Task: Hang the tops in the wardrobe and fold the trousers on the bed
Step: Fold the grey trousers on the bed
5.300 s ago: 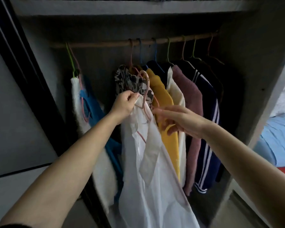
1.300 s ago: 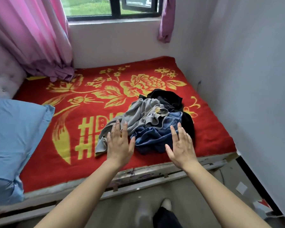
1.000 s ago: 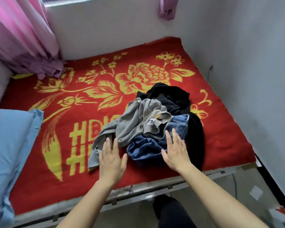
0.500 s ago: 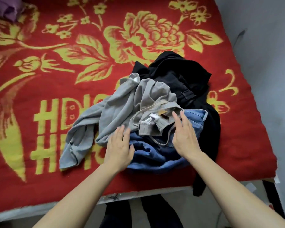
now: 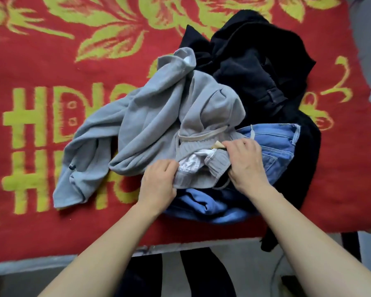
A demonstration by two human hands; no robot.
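The soft grey jersey trousers [image 5: 159,116] lie crumpled on top of the heap, ribbed waistband [image 5: 204,146] turned toward us and one leg trailing off to their left across the red woollen blanket with yellow flowers [image 5: 51,61]. Beneath them, showing on their right and near side, are the blue denim jeans [image 5: 274,142]; beyond them sits a black fleecy garment [image 5: 255,67], part of which hangs past the pale bed edge [image 5: 73,257]. We judge this the start of folding the first pair, and the risk lies in the lift: a cream drawstring [image 5: 201,135] loops loose across the waistband and a thin cord strays onto the jeans, so a sharp pull may snag the denim and drag it along. The same tug could shift the overhanging black garment and send it sliding to the floor. The trailing leg looks twisted, so unless we shake it out first the fold will come out lumpy. Our left hand [image 5: 159,183] has its fingers curled round the near left end of the waistband, and our right hand [image 5: 246,163] is curled over the right end, pinching cloth beside a small tan label; each holds only the grey trousers, as far as we can see.
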